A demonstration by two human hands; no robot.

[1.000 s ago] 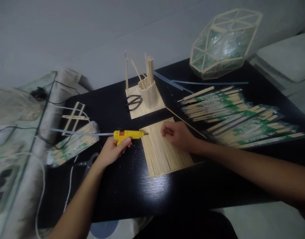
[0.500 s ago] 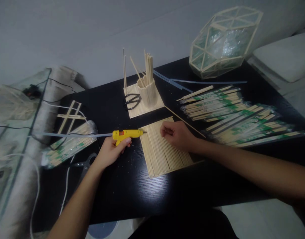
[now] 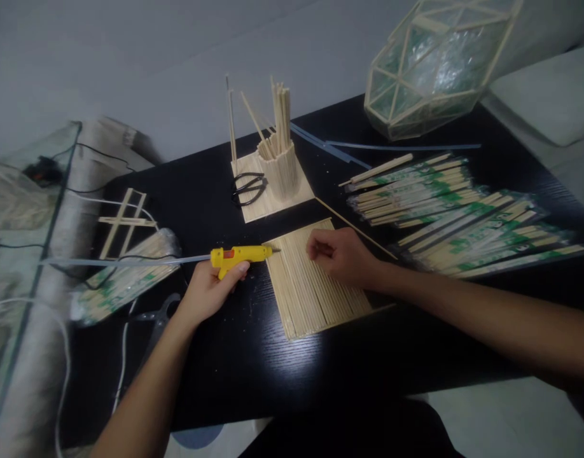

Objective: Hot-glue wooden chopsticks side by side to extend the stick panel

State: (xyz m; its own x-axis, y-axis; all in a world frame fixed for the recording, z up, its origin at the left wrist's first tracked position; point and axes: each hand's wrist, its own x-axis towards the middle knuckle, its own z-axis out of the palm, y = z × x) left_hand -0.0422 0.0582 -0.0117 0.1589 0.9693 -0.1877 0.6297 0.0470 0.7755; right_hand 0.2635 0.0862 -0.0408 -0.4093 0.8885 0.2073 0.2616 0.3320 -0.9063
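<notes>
- On the black table (image 3: pixel 225 381), around the middle: panel of thin wooden sticks (image 3: pixel 299 286), yellow hot glue gun (image 3: pixel 244 254) at its far left corner.
- I'd keep the nozzle (image 3: pixel 276 250) low and steady, and brace the panel so it can't skid.
- Left hand (image 3: pixel 208 292): wrapped round the gun's grip.
- Right hand (image 3: pixel 340 254): well apart from it, half curled over the panel's right side; can't tell if it's pinching anything.

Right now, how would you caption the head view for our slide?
Yellow glue gun in the left grip, right grip over a wooden-stick panel.
</notes>
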